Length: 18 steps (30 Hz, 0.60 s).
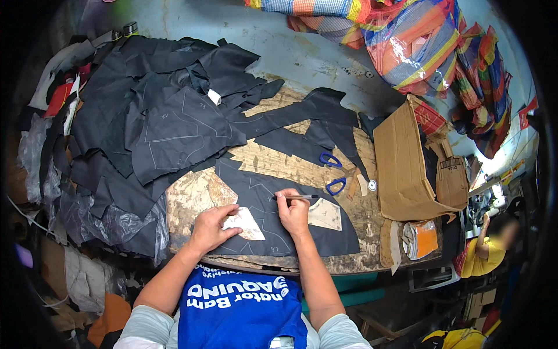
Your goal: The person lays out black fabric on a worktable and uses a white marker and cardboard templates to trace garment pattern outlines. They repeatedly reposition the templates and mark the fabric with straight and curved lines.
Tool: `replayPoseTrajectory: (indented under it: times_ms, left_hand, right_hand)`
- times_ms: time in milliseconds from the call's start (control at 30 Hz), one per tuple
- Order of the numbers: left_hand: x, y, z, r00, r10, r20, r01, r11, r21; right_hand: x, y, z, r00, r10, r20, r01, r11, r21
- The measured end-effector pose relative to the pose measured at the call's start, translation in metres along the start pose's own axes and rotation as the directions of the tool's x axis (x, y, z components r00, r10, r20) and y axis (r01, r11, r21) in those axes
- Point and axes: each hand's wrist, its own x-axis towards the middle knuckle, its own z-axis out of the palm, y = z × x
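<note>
A black sheet, leather-like (319, 237), lies before me on the worn wooden table, with pale outlines drawn on it. My left hand (213, 229) has its thumb and fingers closed on the left edge of a white pattern piece (249, 225), which rests on the sheet. Between the fingers of my right hand (294, 216) is a dark pen (303, 196), its tip pointing left, close to the drawn lines. A second whitish pattern piece (325, 214) lies just right of that hand. Beyond it are scissors (336, 185) with blue handles.
Black sheets (174, 116) are heaped at the left, some with drawn outlines. An open cardboard box (407, 157) stands at the right, near a folded white-and-orange bundle (419, 239). Colourful mesh sacks (412, 52) bulge at the back. A person in yellow (487, 253) is at far right.
</note>
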Motion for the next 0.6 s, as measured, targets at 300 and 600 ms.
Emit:
replayPoseTrajectory:
  times_ms: [300, 600]
  left_hand:
    - [0.037, 0.003, -0.016, 0.936, -0.125, -0.329, 0.287, 0.810, 0.511]
    - [0.043, 0.000, -0.021, 0.883, -0.322, -0.342, 0.351, 0.936, 0.025]
  right_hand:
    - [0.002, -0.001, 0.001, 0.994, -0.091, -0.066, 0.083, 0.990, -0.115]
    - [-0.043, -0.065, 0.014, 0.967, -0.137, 0.213, 0.187, 0.953, -0.240]
